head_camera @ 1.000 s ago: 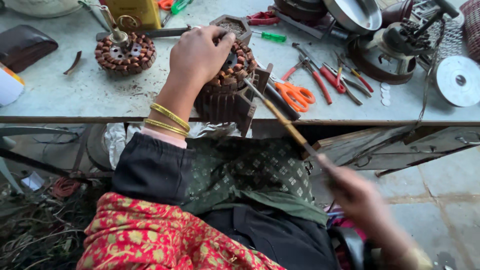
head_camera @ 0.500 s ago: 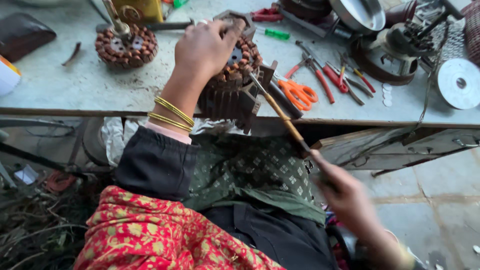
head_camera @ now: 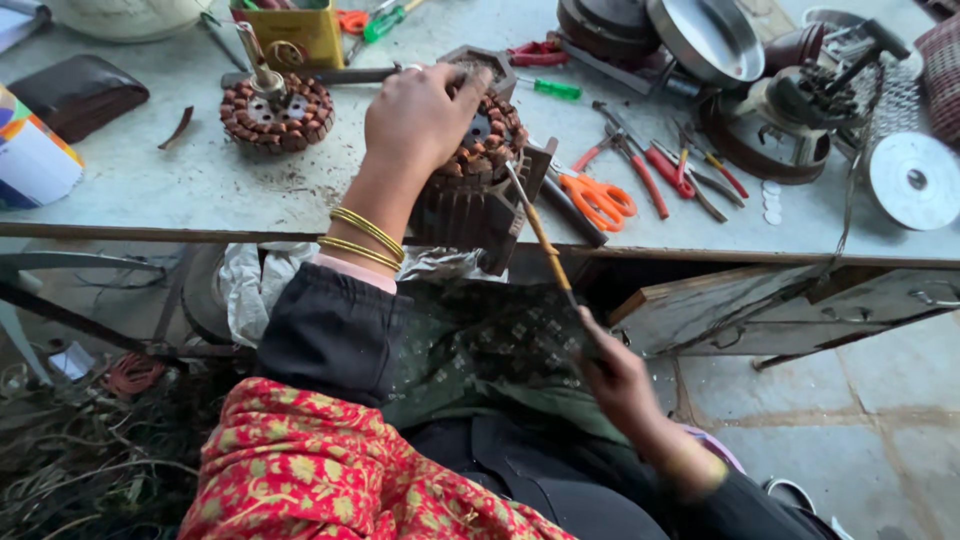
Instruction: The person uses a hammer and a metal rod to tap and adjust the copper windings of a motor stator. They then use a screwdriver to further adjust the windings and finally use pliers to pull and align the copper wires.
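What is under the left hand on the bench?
Under the left hand sits a copper-wound stator on a dark finned block, at the edge of the bench. The hand covers the stator's left part, so the grip cannot be seen.

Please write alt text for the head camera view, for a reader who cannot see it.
A person's left hand steadies a copper-wound motor stator at the workbench edge, while the right hand pokes it with a thin stick. Orange scissors and pliers lie beside it.
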